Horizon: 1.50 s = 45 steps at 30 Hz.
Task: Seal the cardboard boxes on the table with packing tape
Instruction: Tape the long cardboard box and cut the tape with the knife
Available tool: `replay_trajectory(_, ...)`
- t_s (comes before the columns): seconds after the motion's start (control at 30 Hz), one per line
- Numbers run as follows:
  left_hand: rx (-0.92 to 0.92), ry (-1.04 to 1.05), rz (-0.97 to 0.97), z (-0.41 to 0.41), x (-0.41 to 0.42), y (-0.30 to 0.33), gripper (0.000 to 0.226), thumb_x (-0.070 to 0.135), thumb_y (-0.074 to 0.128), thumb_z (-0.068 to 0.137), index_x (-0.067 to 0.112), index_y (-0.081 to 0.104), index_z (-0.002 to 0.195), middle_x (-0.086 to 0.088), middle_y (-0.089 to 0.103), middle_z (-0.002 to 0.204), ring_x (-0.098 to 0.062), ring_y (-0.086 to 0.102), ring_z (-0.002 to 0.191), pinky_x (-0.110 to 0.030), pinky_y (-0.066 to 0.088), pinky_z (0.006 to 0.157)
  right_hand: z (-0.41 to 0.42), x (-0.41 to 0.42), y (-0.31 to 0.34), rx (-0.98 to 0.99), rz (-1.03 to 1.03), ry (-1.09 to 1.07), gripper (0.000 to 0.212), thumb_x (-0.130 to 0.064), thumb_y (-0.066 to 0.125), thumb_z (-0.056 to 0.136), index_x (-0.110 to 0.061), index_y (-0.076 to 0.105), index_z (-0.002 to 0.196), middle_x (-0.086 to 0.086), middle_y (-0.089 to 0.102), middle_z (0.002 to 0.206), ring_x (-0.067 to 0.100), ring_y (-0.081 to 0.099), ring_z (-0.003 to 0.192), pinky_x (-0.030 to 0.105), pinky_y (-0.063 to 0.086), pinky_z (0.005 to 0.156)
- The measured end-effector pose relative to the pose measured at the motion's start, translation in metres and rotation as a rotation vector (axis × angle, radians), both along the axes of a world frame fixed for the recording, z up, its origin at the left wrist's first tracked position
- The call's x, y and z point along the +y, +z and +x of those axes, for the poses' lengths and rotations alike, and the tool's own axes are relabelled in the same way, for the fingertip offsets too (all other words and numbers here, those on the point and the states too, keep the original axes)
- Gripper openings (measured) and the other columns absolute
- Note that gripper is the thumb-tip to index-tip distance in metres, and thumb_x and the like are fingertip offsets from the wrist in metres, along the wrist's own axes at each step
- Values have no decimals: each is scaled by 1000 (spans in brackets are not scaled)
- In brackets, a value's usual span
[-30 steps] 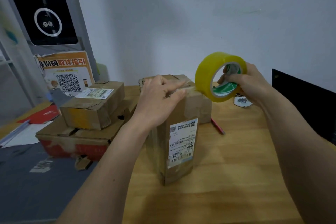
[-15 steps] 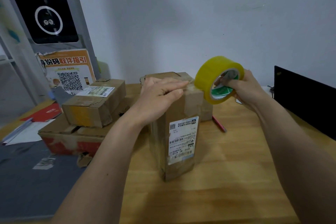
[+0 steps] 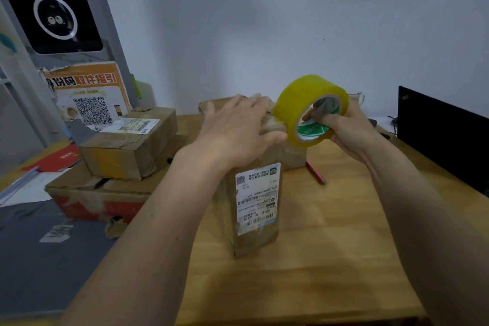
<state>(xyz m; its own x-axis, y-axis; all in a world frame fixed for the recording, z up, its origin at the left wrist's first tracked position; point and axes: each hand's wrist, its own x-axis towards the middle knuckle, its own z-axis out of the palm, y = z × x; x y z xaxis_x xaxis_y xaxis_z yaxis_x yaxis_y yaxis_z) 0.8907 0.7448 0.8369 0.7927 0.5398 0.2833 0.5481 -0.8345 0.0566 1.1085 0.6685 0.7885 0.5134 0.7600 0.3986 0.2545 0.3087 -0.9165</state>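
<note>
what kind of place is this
Probably a parcel pickup or shipping point: labelled cardboard boxes stacked on a wooden table, a QR-code pickup notice leaning behind them, and a black scanner-like device above it.

On the wooden table (image 3: 317, 286): 3 brown cardboard boxes, namely 1 tall upright box with a white shipping label (image 3: 254, 201), 1 small box with a label on top (image 3: 132, 148) and 1 wide flat box with red print (image 3: 100, 196) beneath it; a possible 4th behind the tall one is too hidden to count. Also 1 yellow roll of packing tape (image 3: 309, 108), 1 red pen (image 3: 316, 172), 1 orange QR-code poster (image 3: 87, 98), 2 bare hands, the left (image 3: 238, 132) and the right (image 3: 346, 127).
</note>
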Motion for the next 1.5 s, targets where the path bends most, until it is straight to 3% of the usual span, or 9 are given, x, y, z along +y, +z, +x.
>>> replay_trajectory(0.1, 15, -15, -20, 2, 1, 1, 67, 69, 37, 92, 42, 24, 152, 13, 39, 154, -18, 31, 144, -68, 22, 111, -1, 2, -9, 91, 15, 37, 19, 8, 55, 90, -9, 61, 94, -1, 74, 77, 14, 71, 78, 30, 60, 69)
replay_trajectory(0.3, 21, -55, -69, 0, 2, 0, 63, 59, 34, 98, 35, 24, 155, 10, 26, 162, -22, 21, 149, -49, 24, 119, 5, -4, -21, 62, -30, 13, 15, 6, 57, 90, -8, 64, 89, 2, 73, 78, 16, 70, 79, 31, 59, 70)
replay_trajectory(0.67, 19, -56, -83, -3, 3, -1, 53, 58, 32, 99, 46, 27, 151, 11, 30, 159, -24, 24, 146, -47, 25, 118, 2, -4, -42, 125, -35, -11, 25, 7, 59, 88, -17, 65, 89, -6, 74, 78, 11, 72, 77, 26, 59, 65)
replay_trajectory(0.87, 19, -42, -99, -3, 4, -3, 53, 60, 32, 97, 50, 30, 149, 11, 27, 161, -25, 19, 148, -51, 24, 118, 7, -13, -62, -100, -181, -79, 41, 11, 56, 87, -28, 59, 99, 5, 64, 97, 11, 64, 89, 23, 52, 74)
replay_trajectory(1.07, -117, 114, -194, -7, 7, -8, 83, 76, 58, 76, 54, 25, 149, -4, -1, 166, -38, 0, 151, -57, 16, 118, -1, -4, -67, -89, -99, -131, 42, 8, 58, 86, -32, 60, 96, -7, 66, 91, 0, 64, 82, 16, 54, 68)
replay_trajectory(1.13, -151, 193, -220, -11, 8, -9, 98, 79, 66, 64, 52, 25, 150, -9, -8, 166, -40, -4, 151, -56, 13, 119, -8, 1, -71, 12, -112, -186, 36, 3, 61, 87, -32, 60, 98, -2, 67, 97, 9, 66, 89, 20, 55, 66)
replay_trajectory(1.3, -269, 266, -340, -17, 7, -11, 92, 76, 72, 60, 52, 39, 143, -11, -14, 165, -46, 3, 149, -55, 17, 119, -60, 14, -109, 806, -158, 42, 38, -23, 69, 84, -11, 60, 119, 10, 73, 99, 24, 70, 88, 42, 56, 78)
replay_trajectory(1.4, -279, 277, -363, -23, 6, -11, 96, 78, 70, 60, 51, 37, 145, -13, 9, 162, -39, 24, 146, -51, 29, 114, -94, 16, -122, 807, -344, 211, 43, -57, 63, 76, -19, 67, 95, 1, 68, 76, 14, 61, 63, 27, 43, 62)
replay_trajectory(1.5, -353, 240, -371, -30, 6, -15, 85, 75, 68, 66, 51, 41, 143, -9, 24, 159, -33, 30, 144, -53, 33, 114, -99, 18, -116, 782, -383, 225, 49, -66, 52, 81, -21, 68, 92, 0, 65, 79, 17, 56, 74, 31, 41, 71)
